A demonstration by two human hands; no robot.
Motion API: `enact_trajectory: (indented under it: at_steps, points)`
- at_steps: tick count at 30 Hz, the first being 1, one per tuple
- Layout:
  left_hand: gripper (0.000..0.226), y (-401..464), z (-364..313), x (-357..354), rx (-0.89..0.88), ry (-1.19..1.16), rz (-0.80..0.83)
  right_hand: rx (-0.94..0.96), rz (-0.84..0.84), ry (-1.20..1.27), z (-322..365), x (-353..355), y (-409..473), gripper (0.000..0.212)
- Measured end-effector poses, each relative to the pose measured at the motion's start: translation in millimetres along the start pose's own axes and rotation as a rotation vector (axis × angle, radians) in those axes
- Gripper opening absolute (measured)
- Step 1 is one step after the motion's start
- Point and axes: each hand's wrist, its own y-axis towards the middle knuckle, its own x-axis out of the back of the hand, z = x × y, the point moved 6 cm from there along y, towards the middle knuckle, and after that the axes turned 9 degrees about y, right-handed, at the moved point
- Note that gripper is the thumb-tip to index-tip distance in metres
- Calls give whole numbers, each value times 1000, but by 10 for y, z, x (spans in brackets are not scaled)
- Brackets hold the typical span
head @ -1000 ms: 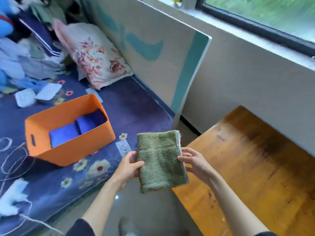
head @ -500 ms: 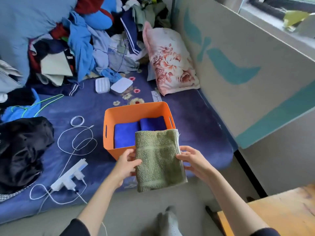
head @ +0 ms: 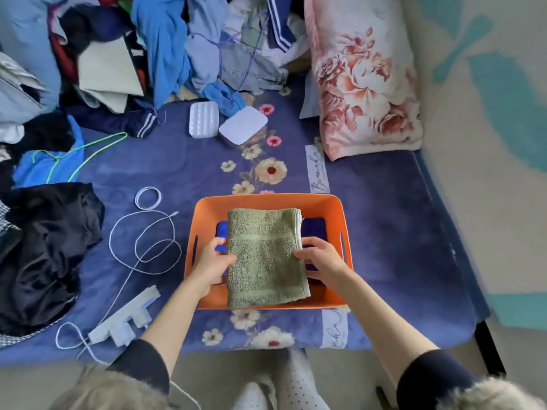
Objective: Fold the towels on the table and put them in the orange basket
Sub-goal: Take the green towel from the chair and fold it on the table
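My left hand (head: 213, 261) pinches the left edge of the folded green towel (head: 265, 257), thumb on top, and my right hand (head: 321, 257) pinches its right edge the same way. I hold the towel flat over the orange basket (head: 268, 200), its near end overhanging the basket's near rim. Under it, blue towels (head: 314, 227) lie inside the basket. The basket sits on a purple flowered bedspread (head: 384, 232). A white cable (head: 142, 232) and power strip (head: 124, 318) lie to the left, a floral pillow (head: 364, 78) far right, and a clothes pile (head: 165, 45) far left.
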Motion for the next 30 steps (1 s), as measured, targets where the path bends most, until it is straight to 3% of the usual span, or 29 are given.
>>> enact_trajectory:
  at_steps: [5, 9, 20, 24, 27, 30]
  points:
    - [42, 590, 266, 46, 131, 214, -63, -162, -33, -75, -310, -240, 687, 23]
    - [36, 1012, 401, 72, 81, 573, -164, -259, -54, -64, -599, -433, 1103, 22]
    - [29, 1485, 457, -26, -78, 835, -267, -166, -191, -157, -699, -556, 1682, 20]
    - [48, 1527, 449, -37, -131, 863, -294, -22, -298, -319, -679, -535, 1666, 24]
    - [62, 1489, 365, -96, -349, 946, -332, 198, -367, -529, -585, -556, 1514, 37]
    - [83, 1485, 411, -331, -572, 1192, -150, 474, -216, -1029, -512, -757, 1400, 60]
